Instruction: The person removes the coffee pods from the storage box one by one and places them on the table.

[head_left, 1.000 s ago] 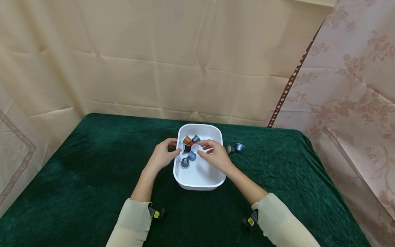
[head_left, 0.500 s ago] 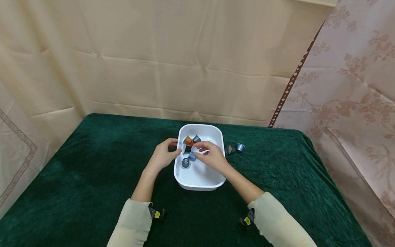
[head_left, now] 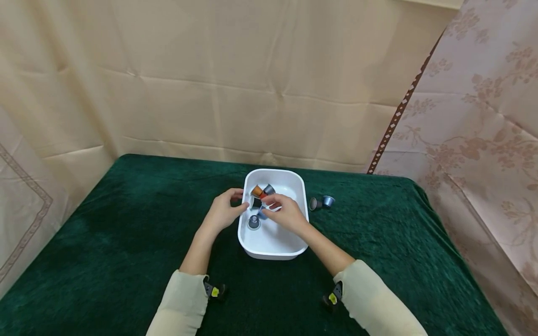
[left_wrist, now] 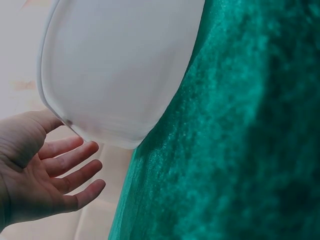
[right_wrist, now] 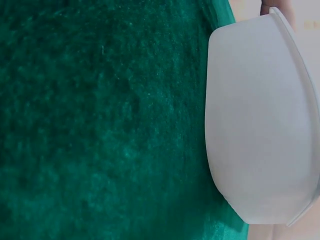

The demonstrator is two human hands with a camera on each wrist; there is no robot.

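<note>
In the head view, a white plastic tub [head_left: 273, 242] stands on the green cloth, with coffee capsules along its left half. My left hand [head_left: 224, 210] grips the tub's left rim, the thumb over the edge; the left wrist view shows the fingers [left_wrist: 75, 157] spread outside the wall. Over the tub, my right hand [head_left: 287, 214] has thumb and fingertips around a white-faced capsule, mostly hidden behind them. Close by lie an orange capsule [head_left: 257, 191], a grey-blue capsule [head_left: 269, 189], a black capsule [head_left: 256, 203] and a partly covered blue capsule [head_left: 262, 214]. A grey capsule [head_left: 253, 222] stands upright nearer me.
Two more capsules lie on the cloth right of the tub: a dark grey capsule [head_left: 315, 203] and a shiny blue capsule [head_left: 329, 201]. Green velvet [head_left: 147, 224] covers the table. A beige curtain [head_left: 252, 93] hangs behind its far edge.
My right hand has shifted slightly left and down within the tub, its fingers now covering most of the white-faced capsule. My left hand keeps its place at the rim.
</note>
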